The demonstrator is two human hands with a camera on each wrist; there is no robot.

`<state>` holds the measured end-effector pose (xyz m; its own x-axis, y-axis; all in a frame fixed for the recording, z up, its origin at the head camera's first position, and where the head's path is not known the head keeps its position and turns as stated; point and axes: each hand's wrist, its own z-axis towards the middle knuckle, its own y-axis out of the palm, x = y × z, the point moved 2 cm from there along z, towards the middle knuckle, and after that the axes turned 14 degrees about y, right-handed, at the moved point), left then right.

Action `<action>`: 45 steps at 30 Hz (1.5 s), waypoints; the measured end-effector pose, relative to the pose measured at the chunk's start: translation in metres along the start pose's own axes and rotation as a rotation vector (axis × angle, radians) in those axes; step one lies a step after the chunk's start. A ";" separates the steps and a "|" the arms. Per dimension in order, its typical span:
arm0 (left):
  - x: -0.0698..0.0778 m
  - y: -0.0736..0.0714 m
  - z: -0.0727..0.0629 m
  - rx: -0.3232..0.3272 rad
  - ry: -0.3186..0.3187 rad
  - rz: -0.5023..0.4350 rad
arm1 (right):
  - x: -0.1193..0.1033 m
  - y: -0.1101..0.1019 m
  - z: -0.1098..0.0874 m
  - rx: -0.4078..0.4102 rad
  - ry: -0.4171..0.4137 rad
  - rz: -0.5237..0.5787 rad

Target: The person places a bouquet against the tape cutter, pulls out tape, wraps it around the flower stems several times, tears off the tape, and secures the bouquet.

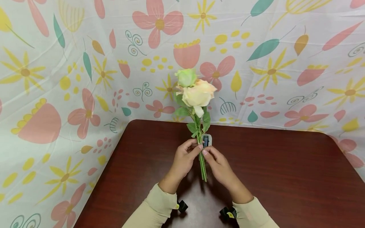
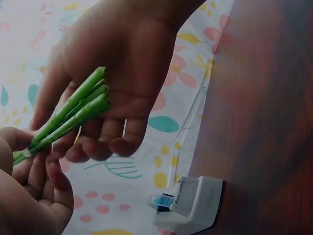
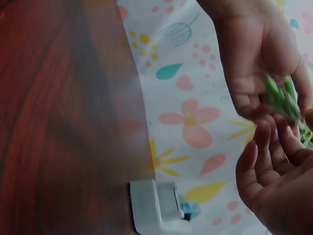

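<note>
A bunch of roses, with a large cream bloom and a smaller pale green one, is held upright over the table. My left hand pinches its stems between thumb and fingers from the left. From the right, my right hand pinches at the stems just below. In the left wrist view the cut stem ends stick out between both hands, and a small whitish band shows at the fingertips. Behind the stems stands a white tape dispenser, partly hidden, with a blue roll.
The dark reddish-brown table has rounded far corners. A white cloth printed with flowers and leaves hangs behind it and along the left side. Black wrist cameras sit under both sleeves.
</note>
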<state>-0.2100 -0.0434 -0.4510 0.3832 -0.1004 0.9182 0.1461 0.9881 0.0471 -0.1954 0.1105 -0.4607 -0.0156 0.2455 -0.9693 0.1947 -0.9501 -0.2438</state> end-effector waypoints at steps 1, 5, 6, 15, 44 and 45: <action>0.000 0.000 0.000 -0.010 0.008 0.011 | 0.000 -0.003 0.001 0.023 0.000 0.002; 0.002 0.001 -0.001 -0.072 0.039 0.067 | -0.001 -0.015 0.004 0.080 -0.037 0.100; 0.002 0.002 -0.001 -0.091 0.040 0.077 | -0.001 -0.018 0.005 0.089 -0.048 0.126; -0.001 0.010 -0.008 -0.225 -0.007 0.148 | -0.002 -0.028 0.006 0.138 -0.056 0.275; -0.013 0.022 -0.013 -0.332 -0.004 0.261 | 0.003 -0.045 0.013 0.238 0.126 0.410; -0.013 0.022 -0.013 -0.341 -0.009 0.260 | 0.003 -0.047 0.013 0.249 0.128 0.421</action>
<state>-0.2000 -0.0213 -0.4669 0.4392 0.1497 0.8858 0.3394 0.8853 -0.3179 -0.2173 0.1535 -0.4526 0.1371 -0.1615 -0.9773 -0.0817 -0.9851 0.1513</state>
